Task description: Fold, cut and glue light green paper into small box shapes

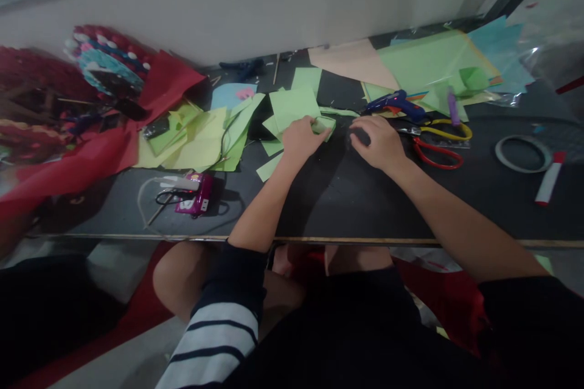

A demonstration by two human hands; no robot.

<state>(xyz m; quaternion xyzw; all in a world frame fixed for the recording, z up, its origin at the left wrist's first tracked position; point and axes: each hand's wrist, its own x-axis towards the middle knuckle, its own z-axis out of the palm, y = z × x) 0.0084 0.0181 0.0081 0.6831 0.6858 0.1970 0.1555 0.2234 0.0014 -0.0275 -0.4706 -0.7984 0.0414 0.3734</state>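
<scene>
One green paper piece (328, 126), already folded, sits pinched in my left grip (302, 136) over the table (347, 203); my right grip (379, 141), fingers curled apart, looks empty. Green sheets (293, 103) behind lie flat, seemingly unworked.

On the worktop (347, 209), the socket (196, 197) sits front left, papers (201, 137) behind it. The folded paper (326, 126) is left of the scissors (417, 144), the glue gun (398, 103) behind them; tape (499, 153) and marker (550, 180) are far right.
</scene>
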